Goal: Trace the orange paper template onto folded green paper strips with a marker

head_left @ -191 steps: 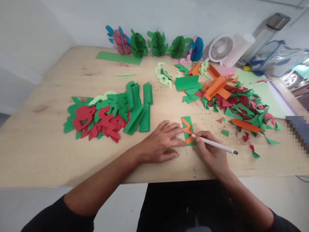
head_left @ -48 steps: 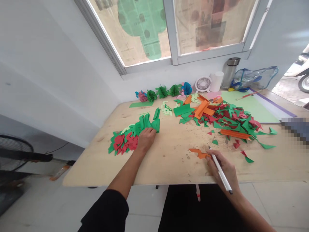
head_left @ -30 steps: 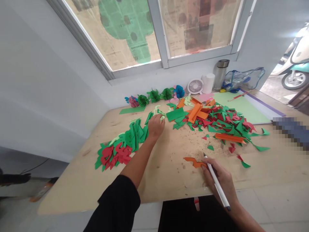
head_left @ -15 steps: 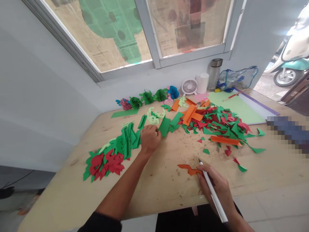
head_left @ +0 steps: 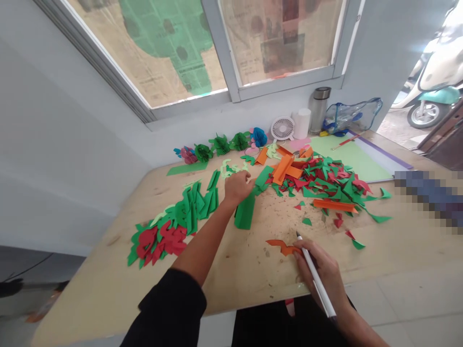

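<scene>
My left hand (head_left: 238, 187) is reaching over the middle of the table with its fingers curled; what they hold, if anything, is hidden. Under its wrist side lies a folded green paper piece (head_left: 245, 214). Just right of the thumb is another green paper strip (head_left: 264, 178). Near the front edge, my right hand (head_left: 321, 272) is closed around a white pen (head_left: 316, 277), dark tip pointing up and away. Its fingertips also touch an orange paper cutout (head_left: 284, 246) with a wavy outline, partly covered by the fingers.
Left are stacked green folded papers (head_left: 195, 205) and red cutouts (head_left: 159, 243). Right lies a heap of red and green scraps (head_left: 333, 178) with orange folded strips (head_left: 284, 168). Behind stand paper ornaments (head_left: 220, 143), a small fan (head_left: 282, 129), a bottle (head_left: 320, 111) and a clear pouch (head_left: 352, 115).
My left hand has moved right and farther away, toward the green strip. A folded green piece now lies nearer to me. My right hand still holds the pen by the orange cutout.
</scene>
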`<state>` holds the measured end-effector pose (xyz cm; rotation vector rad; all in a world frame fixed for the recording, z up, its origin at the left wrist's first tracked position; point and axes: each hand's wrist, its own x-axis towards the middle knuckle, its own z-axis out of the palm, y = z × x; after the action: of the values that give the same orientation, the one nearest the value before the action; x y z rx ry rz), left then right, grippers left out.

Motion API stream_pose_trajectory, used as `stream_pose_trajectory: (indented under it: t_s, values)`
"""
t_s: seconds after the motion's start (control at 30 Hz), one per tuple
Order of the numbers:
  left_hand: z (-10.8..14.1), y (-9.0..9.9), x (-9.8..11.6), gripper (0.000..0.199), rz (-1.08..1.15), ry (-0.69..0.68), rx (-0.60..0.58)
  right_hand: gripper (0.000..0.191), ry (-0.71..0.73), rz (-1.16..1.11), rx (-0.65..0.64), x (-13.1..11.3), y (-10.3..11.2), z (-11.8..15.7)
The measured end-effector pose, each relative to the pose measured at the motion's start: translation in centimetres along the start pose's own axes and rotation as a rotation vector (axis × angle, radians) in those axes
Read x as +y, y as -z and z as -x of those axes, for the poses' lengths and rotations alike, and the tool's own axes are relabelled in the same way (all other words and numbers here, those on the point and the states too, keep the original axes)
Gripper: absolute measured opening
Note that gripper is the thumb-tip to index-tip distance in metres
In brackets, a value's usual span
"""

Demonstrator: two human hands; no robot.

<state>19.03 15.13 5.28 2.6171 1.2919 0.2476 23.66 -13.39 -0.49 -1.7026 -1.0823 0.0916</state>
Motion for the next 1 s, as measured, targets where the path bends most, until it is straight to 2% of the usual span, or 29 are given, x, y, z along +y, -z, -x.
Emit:
stream_pose_trajectory:
  t_s: [0.07, 0.13, 0.27, 0.47, 0.6, 0.73, 0.83, 1.0]
  values:
    - [-2.3, -0.7, 0.7, 0.033, -0.003, 0.049, -0.093, 0.017, -0.014, 0.008, -0.011, 0.1, -0.1, 0.2]
    - [-3.7, -1.4, 1.0, 0.035, 0.010, 0.088, -0.185, 0.019, -0.032, 0.014, -0.016, 0.2, -0.2, 0.3]
    - [-4.3, -2.3, 0.8, 0.035, 0.070, 0.143, -0.296, 0.020, -0.024, -0.007, -0.017, 0.2, -0.4, 0.4]
    - [-3.8, -2.5, 0.6, 0.036, 0.170, 0.173, -0.291, 0.020, 0.015, 0.001, -0.031, 0.2, -0.1, 0.1]
    - [-3.3, -1.3, 0.6, 0.036, 0.170, 0.157, -0.218, 0.019, 0.049, 0.002, -0.004, -0.1, 0.1, -0.2]
    - [-1.3, 1.2, 0.3, 0.036, 0.058, 0.129, -0.113, 0.019, 0.054, 0.000, 0.008, -0.1, 0.0, -0.3]
    - [1.4, 2.7, 0.5, 0.012, -0.029, 0.094, -0.023, 0.017, 0.055, 0.001, -0.006, 0.1, 0.0, -0.2]
    - [7.0, 2.7, 1.8, 0.011, -0.067, -0.054, 0.006, 0.015, 0.043, 0.007, -0.038, 0.3, 0.1, 0.0]
